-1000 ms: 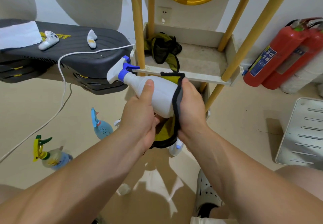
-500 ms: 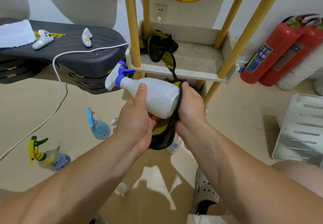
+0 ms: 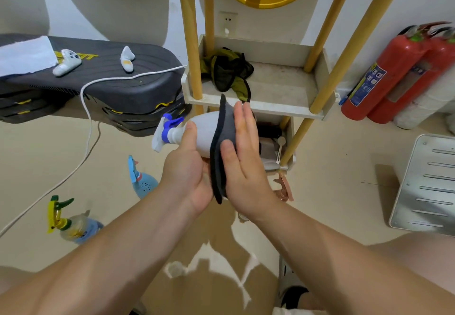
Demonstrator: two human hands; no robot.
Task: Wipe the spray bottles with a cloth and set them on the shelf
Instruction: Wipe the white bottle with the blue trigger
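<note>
Shelf tray (image 3: 270,108) (crumpled rag (image 3: 227,74) inside) behind spray bottle (image 3: 204,130)

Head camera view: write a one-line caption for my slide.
Left hand grips a white spray bottle while the right hand presses a dark cloth flat against it.

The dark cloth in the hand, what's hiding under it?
The white spray bottle. Its nozzle end sticks out, held by the left hand; the right hand presses the cloth flat, so the bottle's bottom is hidden.
</note>
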